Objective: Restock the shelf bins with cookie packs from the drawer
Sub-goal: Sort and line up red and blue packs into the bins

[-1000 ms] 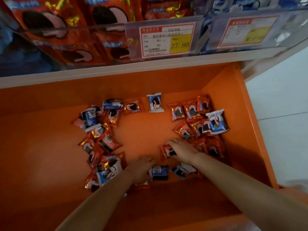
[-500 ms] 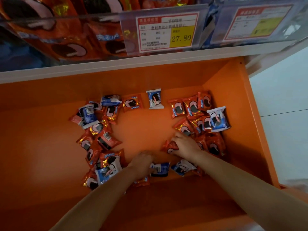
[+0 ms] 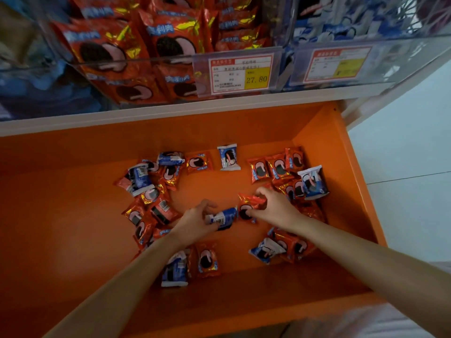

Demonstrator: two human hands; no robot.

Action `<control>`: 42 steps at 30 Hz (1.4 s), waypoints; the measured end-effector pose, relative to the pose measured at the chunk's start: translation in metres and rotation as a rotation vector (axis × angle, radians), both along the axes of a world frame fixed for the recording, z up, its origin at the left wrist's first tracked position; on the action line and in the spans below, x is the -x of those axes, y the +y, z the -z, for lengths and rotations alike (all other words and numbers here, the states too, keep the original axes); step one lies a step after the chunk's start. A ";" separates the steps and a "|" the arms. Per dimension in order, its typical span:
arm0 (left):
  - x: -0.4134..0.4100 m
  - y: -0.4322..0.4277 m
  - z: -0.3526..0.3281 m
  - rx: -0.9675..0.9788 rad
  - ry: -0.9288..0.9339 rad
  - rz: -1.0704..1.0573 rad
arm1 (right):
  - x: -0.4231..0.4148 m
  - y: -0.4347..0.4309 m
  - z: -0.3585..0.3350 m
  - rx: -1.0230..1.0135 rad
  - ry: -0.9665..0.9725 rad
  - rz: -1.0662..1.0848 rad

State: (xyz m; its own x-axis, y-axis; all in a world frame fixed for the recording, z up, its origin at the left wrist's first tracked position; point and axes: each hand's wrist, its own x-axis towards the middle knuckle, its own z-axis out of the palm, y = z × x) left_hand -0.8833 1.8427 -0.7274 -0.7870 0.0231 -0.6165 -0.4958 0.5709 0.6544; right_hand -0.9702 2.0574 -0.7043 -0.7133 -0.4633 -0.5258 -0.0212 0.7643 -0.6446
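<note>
A big orange drawer (image 3: 61, 215) is pulled out below a white shelf (image 3: 170, 111). On the shelf stand two clear bins. The left bin (image 3: 146, 62) is full of red cookie packs, each with a black cookie and pink cream on the front. The right bin (image 3: 366, 25) holds blue and white packs. At the right is a pale floor (image 3: 402, 154).

Small cookie packs lie on the drawer bottom. Most are shiny red with gold bits, and a few are blue and white. One heap (image 3: 151, 196) lies on the left and another heap (image 3: 288, 172) lies on the right, with bare orange between them. One blue and white pack (image 3: 228, 157) lies alone near the back wall. A few more packs (image 3: 206, 259) lie close to the front.

Two bare arms reach into the middle of the drawer. The left hand (image 3: 197, 222) has its fingers curled around a blue pack (image 3: 223, 217). The right hand (image 3: 275, 208) pinches a red pack (image 3: 250, 206) between thumb and fingers, and the wrapper looks crinkled. The two held packs touch each other.

A red and yellow price tag (image 3: 240, 74) on the left bin reads 27.80. The other tag (image 3: 338, 64) is too blurry to read.
</note>
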 end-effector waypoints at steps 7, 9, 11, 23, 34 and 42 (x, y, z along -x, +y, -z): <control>-0.003 -0.002 -0.051 -0.044 0.180 -0.226 | -0.005 0.013 -0.035 0.113 -0.087 0.202; -0.006 0.000 -0.066 -0.028 0.227 -0.261 | -0.008 0.017 -0.050 0.184 -0.100 0.250; -0.008 0.000 -0.080 -0.008 0.281 -0.275 | -0.011 0.020 -0.063 0.210 -0.069 0.254; 0.005 -0.022 -0.170 0.257 0.741 -0.247 | 0.004 -0.026 -0.191 0.410 0.426 0.118; 0.046 -0.050 -0.218 0.623 0.950 -0.078 | 0.069 -0.109 -0.240 0.489 0.745 0.068; 0.054 -0.056 -0.214 0.680 0.942 -0.009 | 0.093 -0.121 -0.239 0.344 0.815 -0.102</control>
State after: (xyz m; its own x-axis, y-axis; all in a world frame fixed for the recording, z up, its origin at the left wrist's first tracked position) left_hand -0.9376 1.7872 -0.5130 -0.9391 -0.0957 0.3301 0.0181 0.9453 0.3257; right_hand -1.0637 1.9362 -0.4650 -0.7517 -0.5837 0.3070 -0.6307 0.5002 -0.5933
